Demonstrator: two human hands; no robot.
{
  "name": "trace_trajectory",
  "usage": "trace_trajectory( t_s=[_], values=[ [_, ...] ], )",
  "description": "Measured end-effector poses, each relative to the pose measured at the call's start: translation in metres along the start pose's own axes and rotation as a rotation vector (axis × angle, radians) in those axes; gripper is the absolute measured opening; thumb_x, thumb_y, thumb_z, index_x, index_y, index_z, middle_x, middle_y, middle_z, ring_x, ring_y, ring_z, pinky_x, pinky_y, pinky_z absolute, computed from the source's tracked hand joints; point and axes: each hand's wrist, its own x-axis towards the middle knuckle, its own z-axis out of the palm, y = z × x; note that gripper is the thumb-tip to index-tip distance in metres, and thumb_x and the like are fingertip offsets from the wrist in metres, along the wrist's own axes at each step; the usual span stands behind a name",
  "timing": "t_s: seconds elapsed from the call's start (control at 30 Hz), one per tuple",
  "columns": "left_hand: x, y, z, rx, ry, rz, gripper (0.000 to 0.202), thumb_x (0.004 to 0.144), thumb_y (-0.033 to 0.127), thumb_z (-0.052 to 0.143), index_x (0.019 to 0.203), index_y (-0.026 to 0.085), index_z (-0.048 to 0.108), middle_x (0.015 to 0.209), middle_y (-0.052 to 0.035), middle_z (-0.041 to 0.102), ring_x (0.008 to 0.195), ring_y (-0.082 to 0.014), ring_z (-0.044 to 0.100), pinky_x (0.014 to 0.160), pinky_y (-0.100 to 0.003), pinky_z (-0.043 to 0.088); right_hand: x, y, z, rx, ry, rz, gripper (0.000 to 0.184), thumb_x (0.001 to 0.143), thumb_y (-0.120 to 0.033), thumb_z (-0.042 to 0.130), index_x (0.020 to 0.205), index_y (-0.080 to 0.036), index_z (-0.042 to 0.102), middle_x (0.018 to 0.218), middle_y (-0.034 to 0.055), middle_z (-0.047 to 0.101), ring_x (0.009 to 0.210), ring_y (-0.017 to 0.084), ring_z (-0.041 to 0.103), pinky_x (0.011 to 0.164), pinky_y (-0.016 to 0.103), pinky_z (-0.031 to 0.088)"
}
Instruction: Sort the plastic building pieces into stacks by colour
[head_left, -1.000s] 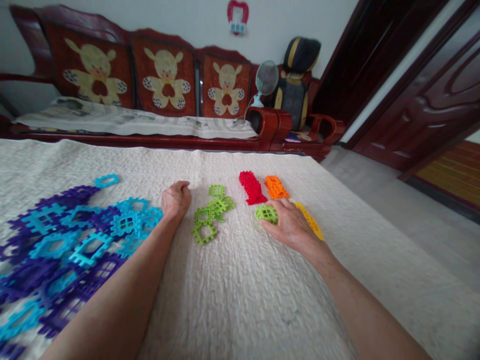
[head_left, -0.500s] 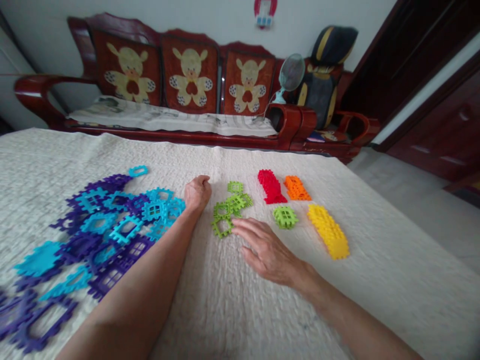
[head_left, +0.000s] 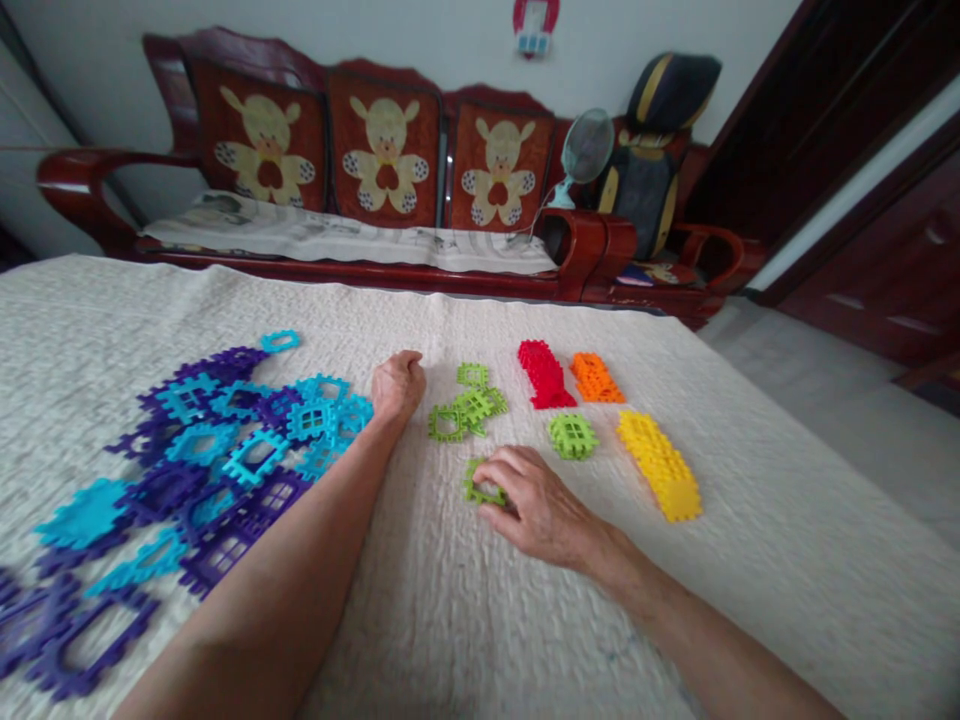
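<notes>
My right hand (head_left: 529, 502) has its fingers and thumb closed on a green square interlocking toy piece (head_left: 474, 492) with an open middle. Resting on the cloth, my left hand (head_left: 397, 385) is curled closed, and nothing shows in it. Between and beyond the hands lie several loose green pieces (head_left: 475, 406), partly overlapping. A neat stack of green pieces (head_left: 573, 437) stands to the right of them. Behind that stack is a leaning row of red pieces (head_left: 544, 374), with orange pieces (head_left: 597, 378) beside it. Yellow pieces (head_left: 660, 466) form a longer row at the right.
A spread heap of purple pieces (head_left: 166, 487) and light blue pieces (head_left: 202, 443) covers the left side, partly under my left forearm. A cream quilted cloth (head_left: 420, 620) covers the table. Beyond its far edge stand a wooden sofa (head_left: 82, 190) and a small fan (head_left: 587, 146).
My right hand has closed on the nearest green piece and drawn it towards me and slightly right, away from the other loose green ones. My left hand stays in place.
</notes>
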Motion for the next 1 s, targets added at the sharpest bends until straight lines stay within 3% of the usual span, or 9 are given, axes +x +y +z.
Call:
trace_trajectory(
  t_s=[0.1,0.23,0.5,0.67,0.83,1.0],
  values=[
    [0.001,-0.002,0.002,-0.003,-0.001,0.000,0.040,0.089,0.022,0.044,0.116,0.019,0.074,0.113,-0.0082,0.075,0.108,-0.0231,0.068,0.098,-0.031,0.050,-0.003,0.004,-0.005,0.055,0.027,0.048,0.039,0.079,-0.013,0.062,0.117,-0.021,0.057,0.117,0.0077,0.060,0.112,0.022,0.056,0.098,0.039,0.048],
    [0.001,-0.003,0.003,-0.008,-0.003,-0.013,0.040,0.089,0.022,0.045,0.117,0.019,0.073,0.114,-0.0087,0.075,0.108,-0.0239,0.068,0.097,-0.032,0.050,-0.005,0.006,-0.009,0.073,0.008,0.095,0.059,0.075,-0.018,0.067,0.132,-0.020,0.050,0.138,0.0124,0.050,0.130,0.026,0.047,0.110,0.044,0.041],
    [0.000,0.000,0.001,-0.005,0.008,-0.007,0.040,0.088,0.021,0.045,0.115,0.018,0.074,0.110,-0.0088,0.076,0.105,-0.0249,0.069,0.096,-0.033,0.051,-0.007,0.005,-0.008,0.065,-0.013,0.125,0.054,0.077,-0.013,0.058,0.131,-0.021,0.052,0.126,0.0104,0.058,0.119,0.023,0.054,0.105,0.043,0.046],
    [0.001,-0.001,0.001,-0.006,0.014,-0.011,0.040,0.088,0.021,0.045,0.113,0.018,0.075,0.108,-0.0092,0.076,0.104,-0.0263,0.069,0.096,-0.035,0.051,-0.007,0.015,-0.037,0.013,0.108,0.137,0.055,0.078,-0.013,0.056,0.132,-0.023,0.051,0.128,0.0098,0.058,0.121,0.023,0.054,0.105,0.044,0.046],
    [0.003,-0.003,0.003,-0.013,0.019,-0.014,0.039,0.087,0.022,0.046,0.112,0.019,0.076,0.108,-0.0092,0.076,0.104,-0.0280,0.069,0.095,-0.037,0.052,-0.016,0.045,-0.071,-0.161,0.230,0.352,0.045,0.081,-0.027,0.063,0.126,-0.023,0.057,0.121,0.0104,0.061,0.115,0.027,0.059,0.098,0.045,0.049],
    [0.003,-0.006,0.004,-0.019,0.032,-0.003,0.037,0.086,0.022,0.048,0.111,0.020,0.076,0.108,-0.0075,0.076,0.104,-0.0264,0.069,0.096,-0.035,0.052,-0.025,0.062,-0.082,-0.275,0.233,0.537,0.039,0.080,-0.035,0.065,0.117,-0.020,0.062,0.118,0.0120,0.059,0.102,0.026,0.062,0.089,0.041,0.051]
  ],
)
